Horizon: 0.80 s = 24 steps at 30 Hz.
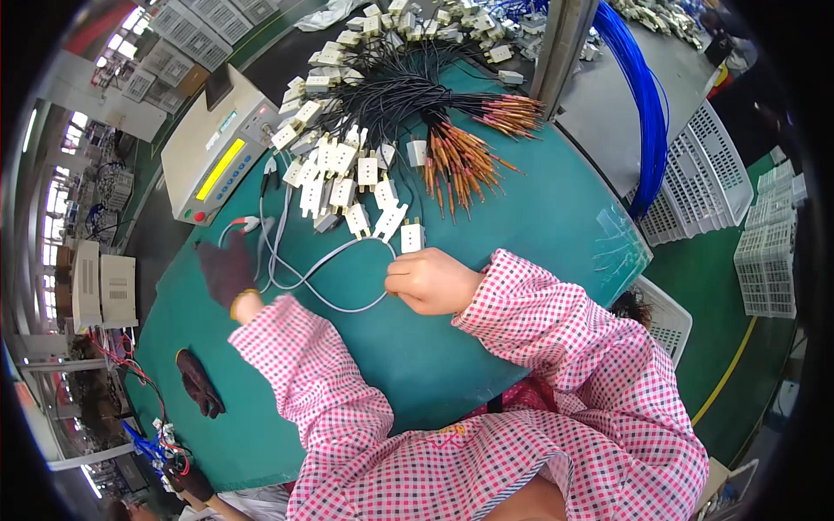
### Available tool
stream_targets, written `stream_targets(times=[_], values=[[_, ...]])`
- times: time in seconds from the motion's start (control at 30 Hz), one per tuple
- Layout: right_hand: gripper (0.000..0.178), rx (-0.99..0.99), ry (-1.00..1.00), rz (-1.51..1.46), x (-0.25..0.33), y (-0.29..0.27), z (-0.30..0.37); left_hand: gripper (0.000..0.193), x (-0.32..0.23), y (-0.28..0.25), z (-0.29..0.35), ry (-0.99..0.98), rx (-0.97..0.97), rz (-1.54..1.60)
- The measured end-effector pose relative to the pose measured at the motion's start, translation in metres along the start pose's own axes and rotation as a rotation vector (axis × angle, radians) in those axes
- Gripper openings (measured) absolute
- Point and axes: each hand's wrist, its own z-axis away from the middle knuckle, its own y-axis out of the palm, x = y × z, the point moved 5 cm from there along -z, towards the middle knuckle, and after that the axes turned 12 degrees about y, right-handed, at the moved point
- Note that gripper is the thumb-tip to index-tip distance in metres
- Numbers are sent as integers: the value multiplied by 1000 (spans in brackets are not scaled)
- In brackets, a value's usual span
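My left hand [228,271], in a dark glove, is smeared by motion beside red and grey clip leads [250,224] near the tester; its fingers are not clear. My bare right hand [430,282] is closed in a fist over the mat, and a looped grey cable [334,253] runs into it at two places. Just beyond its knuckles lies a white plug block [413,236] with metal pins on a black wire. More white plug blocks [343,161] are heaped behind, their black wires [391,100] bundled toward orange-brown tips [460,161].
A beige tester [221,152] with a yellow display stands at the back left. On the green mat [486,365] lies a loose dark glove [200,382]. A metal post [563,52] and blue wire coil [647,104] rise at right, by white crates [695,174]. Another person's gloved hand [193,484] is lower left.
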Motion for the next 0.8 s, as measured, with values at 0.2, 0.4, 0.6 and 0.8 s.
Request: stream_targets(times=[0.2,0.4,0.6,0.8], values=[[10,-46,5,-39,-8,-10,9,46,-94,12,93,690,197,206],[11,-243,-103,-86,16,-25,3,23,38,22,21,648,43,-52],[15,-417,-153,-46,17,-44,16,17,-47,-41,-33,536,22,-145],[14,-475,-261,-52,28,-58,26,35,-291,-96,-8,1290,4,622]])
